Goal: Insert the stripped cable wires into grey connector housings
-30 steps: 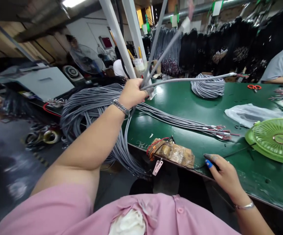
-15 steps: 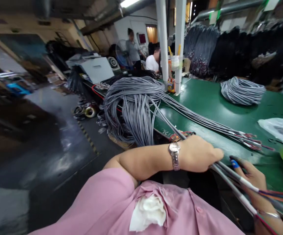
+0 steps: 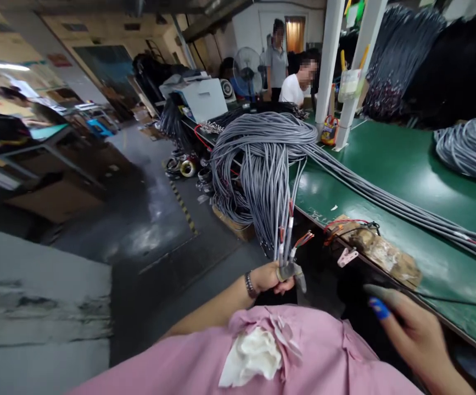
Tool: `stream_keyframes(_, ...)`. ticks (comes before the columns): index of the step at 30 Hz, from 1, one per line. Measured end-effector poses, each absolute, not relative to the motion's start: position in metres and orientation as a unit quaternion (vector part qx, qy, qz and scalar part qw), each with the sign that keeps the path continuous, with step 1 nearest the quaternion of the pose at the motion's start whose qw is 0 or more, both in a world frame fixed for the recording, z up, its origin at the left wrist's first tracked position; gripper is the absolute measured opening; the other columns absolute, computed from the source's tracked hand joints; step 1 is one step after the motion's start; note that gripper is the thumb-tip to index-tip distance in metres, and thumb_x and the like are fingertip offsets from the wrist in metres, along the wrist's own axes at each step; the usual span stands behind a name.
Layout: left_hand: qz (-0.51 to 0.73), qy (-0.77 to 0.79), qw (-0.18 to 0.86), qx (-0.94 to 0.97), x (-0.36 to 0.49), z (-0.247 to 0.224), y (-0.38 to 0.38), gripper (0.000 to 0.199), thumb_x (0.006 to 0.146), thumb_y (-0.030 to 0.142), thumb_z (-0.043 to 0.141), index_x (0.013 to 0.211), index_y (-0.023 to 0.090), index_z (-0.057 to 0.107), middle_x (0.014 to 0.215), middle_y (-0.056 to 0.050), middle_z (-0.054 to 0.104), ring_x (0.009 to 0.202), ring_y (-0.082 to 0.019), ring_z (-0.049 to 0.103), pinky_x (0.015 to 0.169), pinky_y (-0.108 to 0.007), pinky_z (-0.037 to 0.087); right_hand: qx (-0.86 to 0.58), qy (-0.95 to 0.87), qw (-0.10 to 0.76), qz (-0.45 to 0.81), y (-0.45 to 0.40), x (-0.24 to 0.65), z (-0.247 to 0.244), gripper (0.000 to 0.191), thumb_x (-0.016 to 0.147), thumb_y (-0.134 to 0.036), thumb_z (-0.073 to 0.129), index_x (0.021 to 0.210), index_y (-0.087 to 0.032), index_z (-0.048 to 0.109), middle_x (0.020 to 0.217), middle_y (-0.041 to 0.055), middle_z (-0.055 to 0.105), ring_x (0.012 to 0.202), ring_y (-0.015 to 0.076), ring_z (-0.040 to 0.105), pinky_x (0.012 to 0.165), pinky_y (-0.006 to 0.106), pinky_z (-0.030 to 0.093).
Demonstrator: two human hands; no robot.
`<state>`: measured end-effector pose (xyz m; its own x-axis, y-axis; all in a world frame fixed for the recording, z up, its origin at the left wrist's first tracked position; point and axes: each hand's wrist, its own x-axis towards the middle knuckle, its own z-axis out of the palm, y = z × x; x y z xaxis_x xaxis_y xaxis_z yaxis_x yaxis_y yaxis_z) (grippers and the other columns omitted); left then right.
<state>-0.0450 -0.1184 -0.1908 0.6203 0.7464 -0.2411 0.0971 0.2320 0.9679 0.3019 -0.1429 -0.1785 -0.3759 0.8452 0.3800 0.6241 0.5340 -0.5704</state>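
Low in the middle of the head view, my left hand (image 3: 269,278) is closed around a few grey cables (image 3: 287,241). Short coloured wires stick out from their white-banded ends above the fist. Behind it, a large bundle of grey cables (image 3: 264,181) hangs over the table's edge. My right hand (image 3: 413,323), at the lower right, holds nothing. Its thumb and forefinger are apart, and blue tape is wrapped round one finger. Nearest to it is a tape-wrapped block (image 3: 386,258) at the table edge, with a pink clip (image 3: 347,257) beside it.
Long grey cables (image 3: 386,200) run across the green table (image 3: 390,148) to the right. A coil of grey cable (image 3: 470,148) lies farther back. White posts (image 3: 329,66) rise from the table. Two people are beyond it. A cardboard box (image 3: 238,225) is under the hanging bundle.
My left hand has swung from the right, over the table edge, to in front of my body, bringing the cable ends along. My right hand is now apart from the cables. The view has turned left.
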Motion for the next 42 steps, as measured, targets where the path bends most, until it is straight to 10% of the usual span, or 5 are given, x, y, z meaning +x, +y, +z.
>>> stream_keyframes(6, 0.163, 0.314, 0.712, 0.607, -0.024, -0.213, -0.101, 0.065, 0.076, 0.077, 0.043, 0.064, 0.013, 0.051, 0.048, 0.001, 0.043, 0.04, -0.007, 0.037, 0.039, -0.02, 0.031, -0.406, -0.76, 0.244, 0.444, -0.135, 0.19, -0.154, 0.049, 0.092, -0.034, 0.048, 0.138, -0.019, 0.038, 0.072, 0.0011, 0.063, 0.061, 0.0152, 0.057, 0.057, 0.026, 0.047)
stream_keyframes(11, 0.156, 0.349, 0.662, 0.645, -0.03, -0.22, -0.107, 0.059, 0.079, 0.068, 0.049, 0.069, 0.011, 0.055, 0.058, -0.001, 0.053, 0.049, -0.009, 0.047, 0.048, -0.021, 0.04, -0.398, -0.693, 0.328, 0.504, -0.125, 0.167, -0.167, 0.027, 0.091, -0.037, 0.049, 0.107, -0.017, 0.06, 0.083, 0.0044, 0.064, 0.071, 0.016, 0.058, 0.067, 0.028, 0.049)
stream_keyframes(20, 0.355, 0.348, 0.664, 0.558, -0.022, -0.2, -0.116, 0.055, 0.091, 0.054, 0.041, 0.128, 0.014, 0.053, 0.123, -0.017, 0.059, 0.11, -0.025, 0.058, 0.09, -0.036, 0.046, -0.405, -0.721, 0.299, 0.475, -0.14, 0.177, -0.195, 0.021, 0.084, -0.025, 0.053, 0.098, -0.018, 0.067, 0.088, 0.0053, 0.067, 0.079, 0.0196, 0.06, 0.077, 0.032, 0.049)
stream_keyframes(31, 0.298, 0.471, 0.546, 0.625, 0.012, -0.193, -0.133, 0.033, 0.09, 0.041, 0.046, 0.076, 0.013, 0.056, 0.062, -0.001, 0.059, 0.044, -0.008, 0.049, 0.048, -0.02, 0.04, -0.443, -0.431, 0.377, 0.69, -0.151, 0.206, -0.197, 0.032, 0.083, -0.042, 0.061, 0.104, -0.018, 0.054, 0.087, 0.0035, 0.059, 0.063, 0.01, 0.051, 0.061, 0.026, 0.046)
stream_keyframes(42, 0.224, 0.397, 0.649, 0.609, 0.022, -0.189, -0.127, 0.043, 0.078, 0.052, 0.063, 0.076, 0.009, 0.065, 0.077, -0.011, 0.068, 0.064, -0.015, 0.063, 0.061, -0.024, 0.049, -0.416, -0.472, 0.374, 0.682, -0.132, 0.209, -0.195, 0.029, 0.078, -0.041, 0.067, 0.084, -0.016, 0.054, 0.063, -0.0015, 0.054, 0.054, 0.0094, 0.044, 0.051, 0.023, 0.032)
